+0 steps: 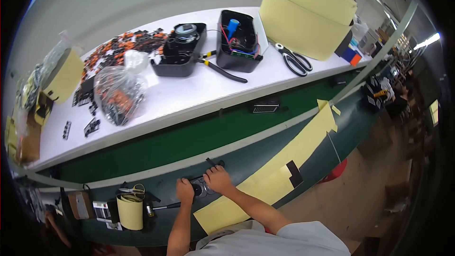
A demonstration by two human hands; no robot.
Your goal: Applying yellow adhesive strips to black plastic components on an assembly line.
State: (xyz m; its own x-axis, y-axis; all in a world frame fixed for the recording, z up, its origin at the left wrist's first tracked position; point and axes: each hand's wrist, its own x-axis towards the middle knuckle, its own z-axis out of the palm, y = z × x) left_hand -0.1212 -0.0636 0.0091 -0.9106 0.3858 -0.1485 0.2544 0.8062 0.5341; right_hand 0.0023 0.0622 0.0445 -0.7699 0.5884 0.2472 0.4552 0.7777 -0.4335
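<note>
A small dark panel with round openings [202,188] lies on the dark green lower bench in front of me. My left hand [185,191] is closed on its left end. My right hand [217,179] is closed at its right end, fingers curled down; the fingertips are partly hidden. A small black piece [211,162] sticks out just beyond my right hand. Beside my right forearm lies a long yellow sheet [270,180] with a black patch [295,175] on it.
Left of my hands are a hammer [161,206], a yellow roll [130,212] and scissors [135,190]. The white shelf [189,97] holds two black housings [173,68], pliers [222,72], large scissors [295,60], orange-black parts [123,45] and a bag [119,96]. Another person's arm [58,230] shows lower left.
</note>
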